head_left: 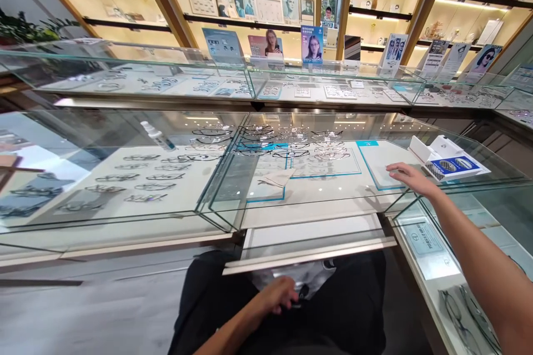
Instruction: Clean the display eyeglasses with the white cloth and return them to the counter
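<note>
My right hand (410, 178) rests on the glass counter top (325, 194) with its fingers stretched out and nothing in them. Just beyond it lies an open white box (420, 148) with a blue patterned card (453, 165) in front. Lower down, my left hand (278, 295) hovers over my lap, its fingers loosely bent and apart. Nothing shows in that hand; a small dark object (305, 290) lies close to its fingertips. A pulled-out white drawer (312, 238) juts toward me above my knees, its inside only partly visible.
Several eyeglass frames (291, 153) stand in rows on the counter, beside a white spray bottle (157, 136). A folded cloth (277, 177) lies nearer. More glasses (141, 177) sit inside the glass case. A second glass case (291, 80) with upright ad cards (312, 44) runs behind, before lit shelves.
</note>
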`<state>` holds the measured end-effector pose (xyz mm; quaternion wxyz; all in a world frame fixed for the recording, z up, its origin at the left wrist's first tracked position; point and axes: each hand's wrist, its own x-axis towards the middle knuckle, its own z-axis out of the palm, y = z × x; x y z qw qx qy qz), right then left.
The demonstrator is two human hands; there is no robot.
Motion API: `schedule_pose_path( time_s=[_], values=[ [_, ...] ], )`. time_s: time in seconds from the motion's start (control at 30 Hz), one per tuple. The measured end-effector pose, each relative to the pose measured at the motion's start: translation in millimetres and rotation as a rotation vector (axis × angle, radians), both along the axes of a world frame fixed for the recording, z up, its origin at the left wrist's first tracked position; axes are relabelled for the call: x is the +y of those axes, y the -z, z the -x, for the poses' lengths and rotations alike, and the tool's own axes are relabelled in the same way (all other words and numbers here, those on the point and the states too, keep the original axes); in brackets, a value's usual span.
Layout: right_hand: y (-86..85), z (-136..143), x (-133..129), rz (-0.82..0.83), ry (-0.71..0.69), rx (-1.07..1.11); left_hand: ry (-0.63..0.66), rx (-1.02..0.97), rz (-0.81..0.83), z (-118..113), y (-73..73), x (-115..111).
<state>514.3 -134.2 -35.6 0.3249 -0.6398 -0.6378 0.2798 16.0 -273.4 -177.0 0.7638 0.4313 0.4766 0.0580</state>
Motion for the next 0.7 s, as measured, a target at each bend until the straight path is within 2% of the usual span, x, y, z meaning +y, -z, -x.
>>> schedule_pose_path(
  time_s=[0.03, 0.07, 0.1, 0.13, 0.17, 0.23, 0.3, 0.33, 0.4, 0.5, 0.6, 0.7],
  values=[
    [1.7, -1, 0, -0.009, 0.007, 0.021, 0.12, -0.04, 0.027, 0, -26.8, -5],
    [3.4, -1, 0, -0.01, 0.01, 0.045, 0.338, -0.146, -0.005, 0, -58.3, -6],
    [5.0, -1, -1, -0.009, 0.016, 0.069, 0.489, -0.239, -0.086, -1, -93.1, -4],
    [6.4, -1, -1, -0.011, 0.027, 0.092, 0.545, -0.303, -0.203, -4, -129.1, 3],
    [7.7, 0, -1, -0.023, 0.046, 0.106, 0.525, -0.332, -0.355, -8, -164.1, 12],
    [9.7, 2, -1, -0.078, 0.104, 0.082, 0.352, -0.297, -0.693, -20, -223.4, 39],
    [11.1, 5, 0, -0.158, 0.18, -0.005, 0.217, -0.222, -0.982, -38, -261.6, 73],
    [11.6, 7, 0, -0.194, 0.206, -0.055, 0.13, -0.179, -1.103, -48, -272.7, 93],
    [12.0, 11, 0, -0.234, 0.219, -0.123, 0.02, -0.089, -1.32, -70, -282.7, 137],
    [11.8, 15, 0, -0.222, 0.206, -0.102, -0.019, 0.14, -1.513, -100, -279.6, 214],
    [12.2, 16, 1, -0.204, 0.23, -0.042, 0.119, 0.465, -1.564, -121, -265.6, 292],
    [14.2, 17, 1, -0.196, 0.236, -0.011, 0.37, 0.757, -1.554, -135, -244.4, 348]
  ],
)
